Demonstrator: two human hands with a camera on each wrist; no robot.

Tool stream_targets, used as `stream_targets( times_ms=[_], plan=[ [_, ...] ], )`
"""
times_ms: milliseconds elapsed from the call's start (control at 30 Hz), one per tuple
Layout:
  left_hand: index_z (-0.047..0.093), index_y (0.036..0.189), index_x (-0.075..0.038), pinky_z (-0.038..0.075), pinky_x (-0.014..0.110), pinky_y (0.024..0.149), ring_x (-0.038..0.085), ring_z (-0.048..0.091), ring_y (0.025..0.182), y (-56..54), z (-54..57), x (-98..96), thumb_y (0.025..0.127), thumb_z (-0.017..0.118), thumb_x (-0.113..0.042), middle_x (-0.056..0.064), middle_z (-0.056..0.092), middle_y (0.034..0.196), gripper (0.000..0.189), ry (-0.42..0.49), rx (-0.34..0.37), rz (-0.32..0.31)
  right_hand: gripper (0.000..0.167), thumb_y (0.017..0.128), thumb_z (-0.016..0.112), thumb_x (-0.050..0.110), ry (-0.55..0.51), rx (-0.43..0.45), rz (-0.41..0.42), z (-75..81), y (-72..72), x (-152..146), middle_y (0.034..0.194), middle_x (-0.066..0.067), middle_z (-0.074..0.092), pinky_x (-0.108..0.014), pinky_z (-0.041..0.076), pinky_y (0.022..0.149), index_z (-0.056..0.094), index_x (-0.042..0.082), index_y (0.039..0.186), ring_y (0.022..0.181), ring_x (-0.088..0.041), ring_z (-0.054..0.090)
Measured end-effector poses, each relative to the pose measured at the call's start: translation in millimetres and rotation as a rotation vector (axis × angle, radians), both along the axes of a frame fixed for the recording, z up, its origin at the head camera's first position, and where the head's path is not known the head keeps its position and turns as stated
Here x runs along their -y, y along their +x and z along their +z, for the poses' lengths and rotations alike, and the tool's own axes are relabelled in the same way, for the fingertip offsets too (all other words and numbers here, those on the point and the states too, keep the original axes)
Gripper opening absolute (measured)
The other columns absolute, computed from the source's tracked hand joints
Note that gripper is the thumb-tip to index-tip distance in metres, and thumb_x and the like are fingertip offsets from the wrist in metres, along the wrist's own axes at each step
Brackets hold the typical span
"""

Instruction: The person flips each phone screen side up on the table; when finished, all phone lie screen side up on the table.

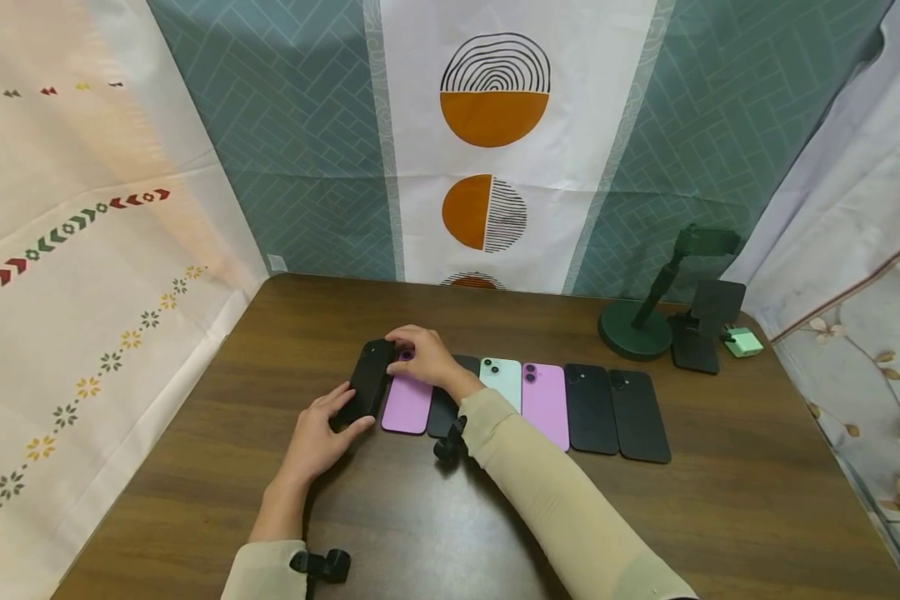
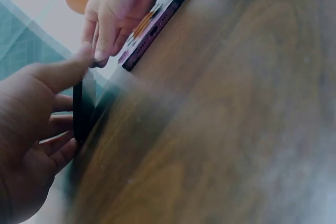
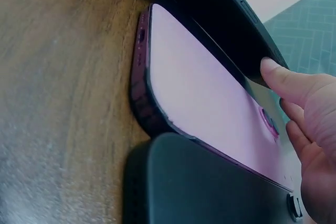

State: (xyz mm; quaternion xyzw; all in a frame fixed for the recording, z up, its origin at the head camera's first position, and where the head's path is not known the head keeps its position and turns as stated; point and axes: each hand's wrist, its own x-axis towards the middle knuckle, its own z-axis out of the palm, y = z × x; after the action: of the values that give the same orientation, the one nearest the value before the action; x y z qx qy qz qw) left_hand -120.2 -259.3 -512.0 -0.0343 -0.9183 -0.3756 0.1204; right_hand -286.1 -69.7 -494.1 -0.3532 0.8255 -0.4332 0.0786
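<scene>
A black phone (image 1: 367, 382) at the left end of a row is tilted up off the table, one long edge higher. My left hand (image 1: 317, 439) grips its lower part, thumb at the near end and fingers along the left side. With thumb and fingers, my right hand (image 1: 426, 360) pinches its far right corner; the right wrist view shows that thumb (image 3: 275, 73) on the phone's edge. Beside it lies a pink phone (image 1: 407, 407), partly under my right hand. A dark phone (image 1: 442, 410) comes after, partly hidden by my right hand and wrist.
Rightward the row continues with a mint phone (image 1: 501, 379), another pink phone (image 1: 546, 408) and two black phones (image 1: 591, 410). At the back right stand a dark green round-based stand (image 1: 636, 329), a black folding holder (image 1: 708, 317) and a small pale green block (image 1: 742, 342).
</scene>
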Motion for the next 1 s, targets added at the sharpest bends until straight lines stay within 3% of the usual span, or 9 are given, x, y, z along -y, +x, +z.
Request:
stream_targets(
  times_ms=[400,600,800,1000],
  plan=[
    [0.062,0.136,0.002,0.048,0.058,0.100,0.043,0.057,0.125,1.8,2.8,-4.2,0.092,0.076,-0.015,0.022,0.059,0.139,0.049,0.082,-0.039,-0.045,0.059,0.082,0.086,0.014,-0.080,-0.031,0.031,3.6,0.2,-3.1,0.132,-0.010,0.062,-0.034,0.049,0.104,0.063,0.002,0.135,0.118,-0.025,0.063],
    [0.061,0.138,0.001,0.049,0.055,0.100,0.039,0.060,0.123,1.4,2.5,-5.6,0.095,0.072,-0.012,0.022,0.060,0.137,0.046,0.131,-0.040,-0.051,0.074,0.084,0.085,0.023,-0.033,-0.006,0.024,2.8,-1.9,-4.2,0.138,-0.012,0.061,-0.036,0.049,0.104,0.051,0.001,0.146,0.123,-0.025,0.061],
    [0.060,0.139,0.000,0.054,0.051,0.093,0.032,0.064,0.114,0.4,5.8,-8.5,0.099,0.067,-0.017,0.022,0.064,0.132,0.044,0.168,0.026,-0.042,0.078,0.091,0.079,0.029,0.034,0.038,0.044,0.8,-2.6,-1.8,0.140,-0.011,0.061,-0.037,0.047,0.107,0.041,0.003,0.153,0.130,-0.024,0.057],
    [0.057,0.144,-0.004,0.053,0.034,0.077,0.025,0.063,0.093,-0.3,9.0,-8.8,0.101,0.065,-0.016,0.022,0.066,0.128,0.045,0.195,0.056,-0.048,0.082,0.091,0.078,0.034,0.101,0.025,0.050,-0.9,-2.3,2.3,0.137,-0.011,0.061,-0.035,0.047,0.105,0.037,0.005,0.155,0.123,-0.021,0.058]
  ],
)
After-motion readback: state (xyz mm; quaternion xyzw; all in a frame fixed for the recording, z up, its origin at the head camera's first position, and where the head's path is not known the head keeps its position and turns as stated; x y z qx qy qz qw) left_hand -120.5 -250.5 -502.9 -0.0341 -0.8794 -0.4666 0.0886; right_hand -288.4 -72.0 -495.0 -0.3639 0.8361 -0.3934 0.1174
